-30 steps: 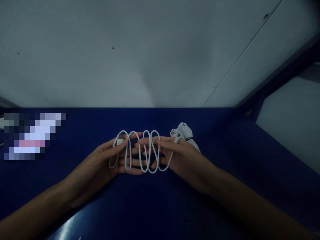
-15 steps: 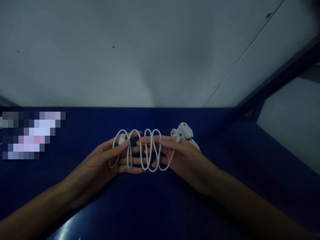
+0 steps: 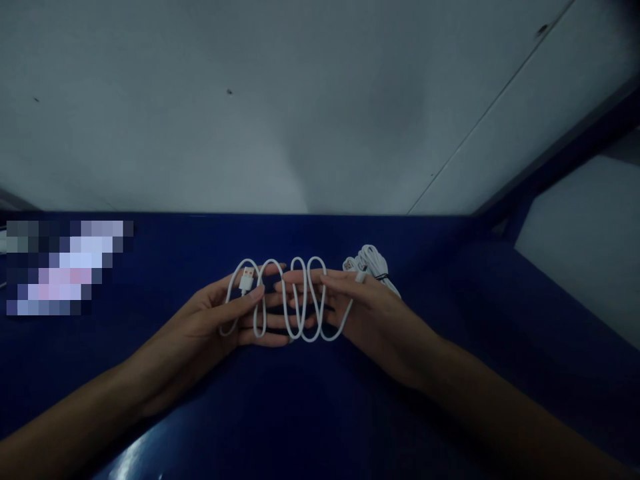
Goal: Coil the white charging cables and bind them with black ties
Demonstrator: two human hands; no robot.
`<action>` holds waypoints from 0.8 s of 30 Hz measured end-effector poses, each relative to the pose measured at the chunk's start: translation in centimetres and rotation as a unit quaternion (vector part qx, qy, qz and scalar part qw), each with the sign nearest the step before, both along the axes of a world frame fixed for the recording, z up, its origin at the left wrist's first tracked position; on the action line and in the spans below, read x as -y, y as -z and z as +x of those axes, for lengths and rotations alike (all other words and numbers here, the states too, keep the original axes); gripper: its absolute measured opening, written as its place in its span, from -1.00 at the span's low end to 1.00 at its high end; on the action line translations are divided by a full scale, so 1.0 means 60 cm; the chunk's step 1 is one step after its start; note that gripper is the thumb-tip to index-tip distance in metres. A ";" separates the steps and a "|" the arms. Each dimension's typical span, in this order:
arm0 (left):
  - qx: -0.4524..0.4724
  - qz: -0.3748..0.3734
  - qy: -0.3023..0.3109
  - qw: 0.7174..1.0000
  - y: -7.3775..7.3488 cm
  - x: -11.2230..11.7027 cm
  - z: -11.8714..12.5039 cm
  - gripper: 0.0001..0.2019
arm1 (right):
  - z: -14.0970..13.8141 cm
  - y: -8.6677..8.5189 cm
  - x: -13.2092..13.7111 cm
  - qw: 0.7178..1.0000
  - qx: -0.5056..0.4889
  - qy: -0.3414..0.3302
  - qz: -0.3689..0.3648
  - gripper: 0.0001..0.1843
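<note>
A white USB cable [image 3: 300,301] hangs in several upright loops between my two hands above a dark blue table [image 3: 310,413]. My left hand [image 3: 220,320] grips the left loops, thumb pressed on the cable just below its white USB plug [image 3: 247,280]. My right hand [image 3: 360,307] pinches the right loops, fingers stretched toward the left hand so that the fingertips of both nearly meet. Behind my right hand lies a second white cable bundle [image 3: 371,263], coiled and tied with a dark band.
A pixelated patch [image 3: 65,267] covers something at the table's left. A pale wall [image 3: 280,107] rises right behind the table's far edge. A dark blue frame bar [image 3: 560,160] runs diagonally at the right, with a pale surface [image 3: 590,240] beyond it.
The loops have drawn slightly closer together and shifted a little right; the USB plug has tilted into clearer view under my left thumb. Both hands stay almost in place.
</note>
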State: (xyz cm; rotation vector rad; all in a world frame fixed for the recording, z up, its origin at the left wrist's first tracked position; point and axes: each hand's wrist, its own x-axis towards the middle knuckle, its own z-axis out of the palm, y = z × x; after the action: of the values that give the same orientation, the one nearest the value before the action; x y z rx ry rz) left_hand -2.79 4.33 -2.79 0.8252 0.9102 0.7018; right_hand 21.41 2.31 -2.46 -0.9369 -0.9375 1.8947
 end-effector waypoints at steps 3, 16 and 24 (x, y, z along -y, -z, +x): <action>-0.002 -0.002 -0.003 1.000 -0.001 0.000 0.001 -0.54 | 0.000 0.001 -0.001 1.000 -0.004 -0.002 0.000 -0.66; -0.012 -0.011 -0.017 1.000 -0.008 0.003 0.002 -0.55 | 0.000 0.002 0.001 1.000 0.002 0.016 0.001 -0.61; 0.021 -0.008 -0.018 1.000 -0.006 0.003 0.001 -0.55 | -0.005 0.004 -0.002 0.999 -0.019 0.036 -0.003 -0.69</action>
State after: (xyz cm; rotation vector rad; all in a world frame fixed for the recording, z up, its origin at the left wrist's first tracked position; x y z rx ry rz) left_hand -2.75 4.13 -2.45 0.7777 0.8933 0.7406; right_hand 21.10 2.45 -2.67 -0.9233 -0.8664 1.8491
